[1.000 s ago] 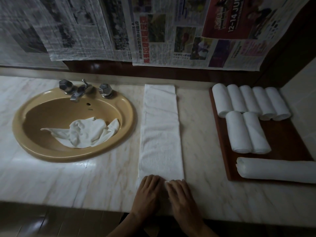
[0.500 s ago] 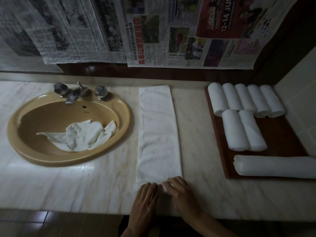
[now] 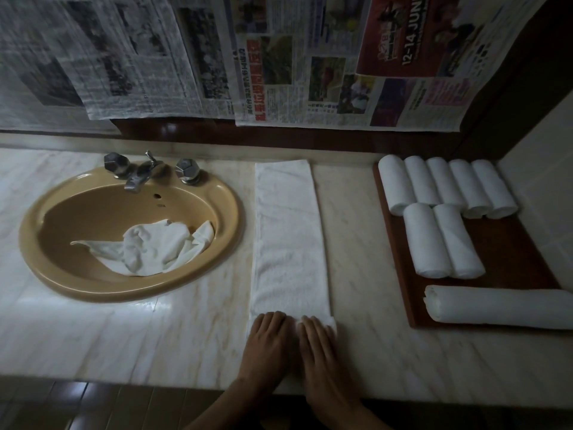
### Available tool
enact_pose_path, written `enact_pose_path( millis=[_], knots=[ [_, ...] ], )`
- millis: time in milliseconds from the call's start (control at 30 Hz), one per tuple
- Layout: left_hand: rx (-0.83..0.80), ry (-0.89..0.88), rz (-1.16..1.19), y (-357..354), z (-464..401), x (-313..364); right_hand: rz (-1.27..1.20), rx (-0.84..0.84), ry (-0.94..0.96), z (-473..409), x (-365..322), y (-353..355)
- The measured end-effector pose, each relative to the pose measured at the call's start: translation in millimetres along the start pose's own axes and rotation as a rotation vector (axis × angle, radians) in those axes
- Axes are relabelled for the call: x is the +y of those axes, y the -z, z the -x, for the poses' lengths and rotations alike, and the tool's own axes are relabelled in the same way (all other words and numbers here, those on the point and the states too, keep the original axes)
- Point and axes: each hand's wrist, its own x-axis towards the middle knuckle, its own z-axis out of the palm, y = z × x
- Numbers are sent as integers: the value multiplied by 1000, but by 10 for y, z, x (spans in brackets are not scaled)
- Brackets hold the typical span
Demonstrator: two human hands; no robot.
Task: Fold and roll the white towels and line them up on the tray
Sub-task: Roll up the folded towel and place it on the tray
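Note:
A white towel (image 3: 288, 237), folded into a long narrow strip, lies on the marble counter and runs from the back wall to the front edge. My left hand (image 3: 266, 349) and my right hand (image 3: 319, 352) lie side by side on its near end, fingers flat, pressing on a small roll that has formed there. At the right stands a brown wooden tray (image 3: 511, 252). It carries several rolled white towels (image 3: 446, 187) in two rows and one longer roll (image 3: 502, 308) lying crosswise at its front.
A tan oval sink (image 3: 226, 193) with a metal tap (image 3: 139, 172) is set in the counter at the left, and a crumpled white towel (image 3: 155, 246) lies in the basin. Newspaper sheets (image 3: 279, 63) hang on the wall behind. A tiled wall (image 3: 545, 181) bounds the right side.
Both hands stay on the towel's near end; the fingers have flattened over the small roll. The view has shifted slightly.

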Motion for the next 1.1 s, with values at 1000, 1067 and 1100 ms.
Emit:
enact_pose_path(
  millis=[1000, 1067, 1100],
  knots=[
    [70, 66, 15, -20, -166, -80, 73, 196, 12, -153, 144, -65],
    [81, 79, 12, 19, -221, -91, 45, 204, -34, -254, 123, -101],
    [91, 100, 11, 43, -243, -80, 30, 204, -50, -311, 133, -121]
  ],
)
